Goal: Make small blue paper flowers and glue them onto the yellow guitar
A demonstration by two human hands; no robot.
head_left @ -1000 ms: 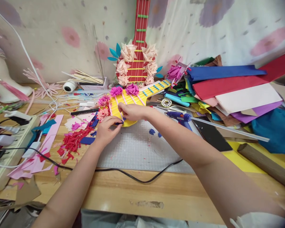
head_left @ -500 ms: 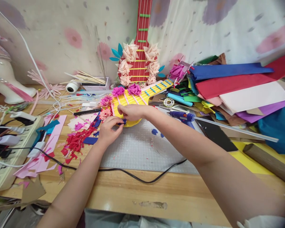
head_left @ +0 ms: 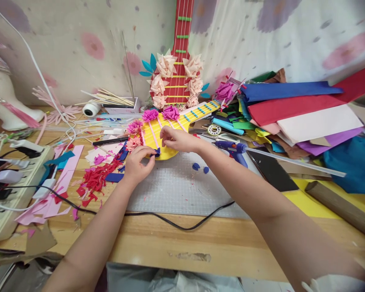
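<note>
Toward the far edge of the surface (head_left: pixel 140 239) lies the yellow craft guitar (head_left: pixel 150 140); at its near rim the left hand (head_left: pixel 139 164) pinches a blue paper piece (head_left: pixel 157 152). Whether the curled right hand (head_left: pixel 174 138) grips anything, I cannot tell. Light, even pressure should prevent creasing.

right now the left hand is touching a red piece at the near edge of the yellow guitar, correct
The colour is wrong: the head view shows the left hand touching a blue piece at the near edge of the yellow guitar.
</note>
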